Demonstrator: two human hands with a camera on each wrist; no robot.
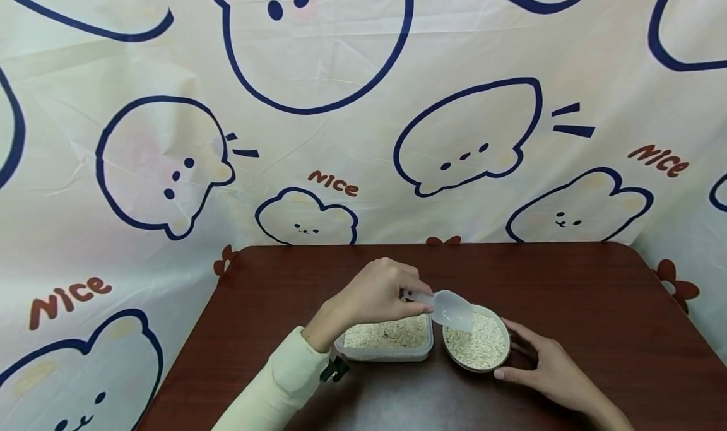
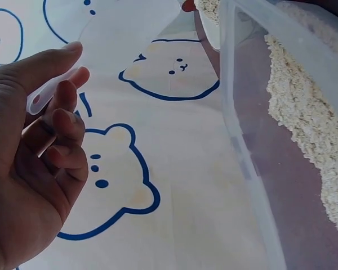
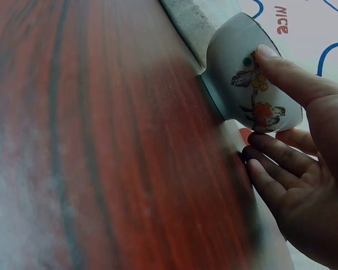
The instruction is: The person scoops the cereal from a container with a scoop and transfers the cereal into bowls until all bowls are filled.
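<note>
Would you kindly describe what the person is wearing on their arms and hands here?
The left arm is covered by a pale cream-yellow long sleeve reaching the wrist, with a small dark green strap or clip showing beneath the cuff. The left hand is bare. The right hand and visible forearm are bare, with no sleeve, glove or rings in sight.

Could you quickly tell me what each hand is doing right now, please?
Left hand: pinches the clear plastic scoop by its handle.
Right hand: open, thumb resting against the round painted ceramic bowl.
</note>
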